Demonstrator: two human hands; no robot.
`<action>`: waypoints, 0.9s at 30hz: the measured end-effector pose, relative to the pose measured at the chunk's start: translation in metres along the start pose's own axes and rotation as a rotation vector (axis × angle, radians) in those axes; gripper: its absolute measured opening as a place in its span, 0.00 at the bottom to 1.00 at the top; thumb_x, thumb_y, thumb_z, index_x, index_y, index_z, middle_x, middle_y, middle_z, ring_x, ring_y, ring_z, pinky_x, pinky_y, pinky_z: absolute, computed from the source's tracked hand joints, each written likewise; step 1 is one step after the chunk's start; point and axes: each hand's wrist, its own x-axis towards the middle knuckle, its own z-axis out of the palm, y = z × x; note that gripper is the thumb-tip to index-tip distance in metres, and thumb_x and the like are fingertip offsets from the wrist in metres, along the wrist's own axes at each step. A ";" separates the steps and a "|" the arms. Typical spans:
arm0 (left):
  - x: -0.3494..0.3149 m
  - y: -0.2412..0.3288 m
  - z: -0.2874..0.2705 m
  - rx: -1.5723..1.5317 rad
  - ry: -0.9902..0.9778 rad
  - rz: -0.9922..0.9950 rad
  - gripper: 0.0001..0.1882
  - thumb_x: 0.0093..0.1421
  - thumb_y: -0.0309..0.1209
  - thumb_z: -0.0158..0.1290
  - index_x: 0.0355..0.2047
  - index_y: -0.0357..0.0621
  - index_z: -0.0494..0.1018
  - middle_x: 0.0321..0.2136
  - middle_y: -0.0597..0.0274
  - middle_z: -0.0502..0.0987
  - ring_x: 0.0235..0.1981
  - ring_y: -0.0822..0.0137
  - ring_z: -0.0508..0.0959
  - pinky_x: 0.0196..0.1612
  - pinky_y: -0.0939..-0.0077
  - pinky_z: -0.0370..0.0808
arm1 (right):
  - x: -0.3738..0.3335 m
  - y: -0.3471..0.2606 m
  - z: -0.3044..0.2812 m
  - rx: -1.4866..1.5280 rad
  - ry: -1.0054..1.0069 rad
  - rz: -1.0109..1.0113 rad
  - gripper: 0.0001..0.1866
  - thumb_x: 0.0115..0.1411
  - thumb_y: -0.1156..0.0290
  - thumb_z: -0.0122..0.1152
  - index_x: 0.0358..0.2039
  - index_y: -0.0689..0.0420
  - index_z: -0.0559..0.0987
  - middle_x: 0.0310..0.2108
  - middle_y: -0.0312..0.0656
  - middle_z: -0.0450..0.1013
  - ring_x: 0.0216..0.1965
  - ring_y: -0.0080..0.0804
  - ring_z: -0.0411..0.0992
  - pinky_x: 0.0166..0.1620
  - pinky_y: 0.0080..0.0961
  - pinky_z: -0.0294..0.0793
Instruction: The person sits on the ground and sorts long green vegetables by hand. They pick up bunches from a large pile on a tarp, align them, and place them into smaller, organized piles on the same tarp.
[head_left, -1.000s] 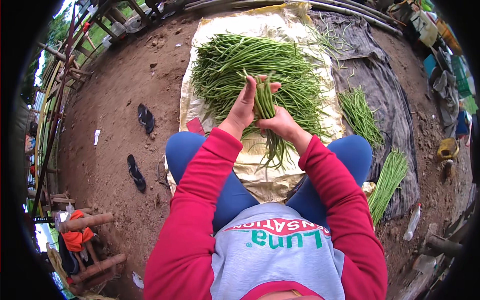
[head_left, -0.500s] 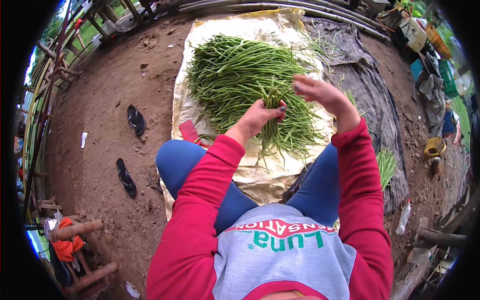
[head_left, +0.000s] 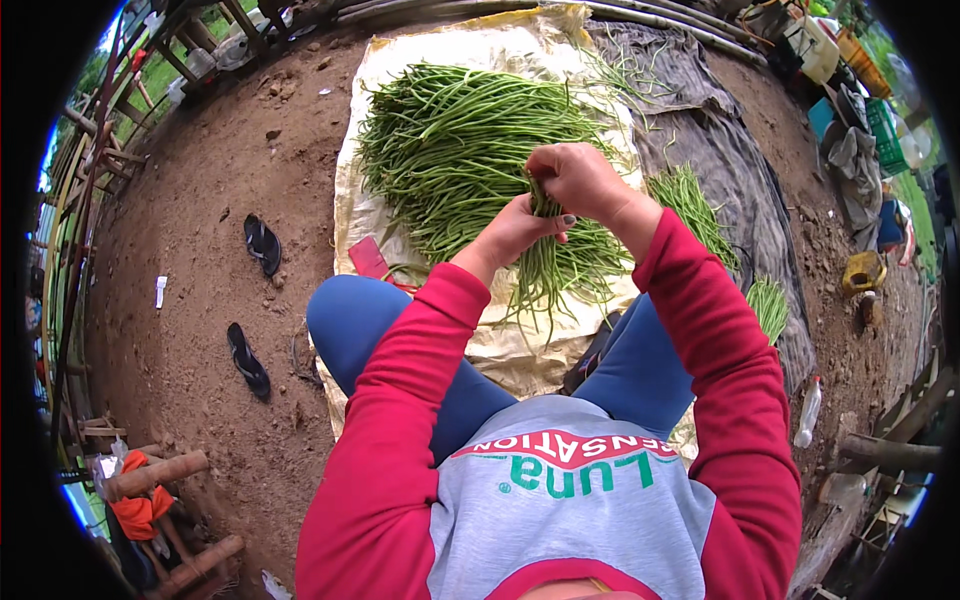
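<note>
My left hand [head_left: 517,232] is wrapped round a bunch of long green beans [head_left: 540,275], whose lower ends hang down toward my lap. My right hand [head_left: 580,178] is closed over the top of the same bunch, just above the left hand; its fingertips are partly hidden. Behind both hands lies a large heap of long green beans [head_left: 450,150] on a pale woven sheet [head_left: 360,160]. A flat red object [head_left: 368,258] rests on the sheet beside my left knee.
Smaller bean bundles [head_left: 690,210] lie on a dark cloth [head_left: 735,150] to the right. Black flip-flops [head_left: 262,245] sit on the dirt at left. A plastic bottle [head_left: 808,412] and a yellow container [head_left: 863,272] are at right. Bamboo poles [head_left: 660,22] run along the far edge.
My right hand has come in leftward from beside the heap and closed on the top of the bunch. My left hand keeps its grip. More of the small bundles at right now shows.
</note>
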 end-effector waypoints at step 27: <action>0.000 0.020 -0.027 -0.250 0.311 0.085 0.13 0.59 0.27 0.58 0.43 0.39 0.70 0.27 0.58 0.76 0.31 0.60 0.80 0.40 0.62 0.80 | -0.031 0.020 0.087 1.082 -0.477 0.429 0.17 0.45 0.78 0.69 0.36 0.63 0.75 0.28 0.42 0.76 0.29 0.31 0.77 0.34 0.26 0.78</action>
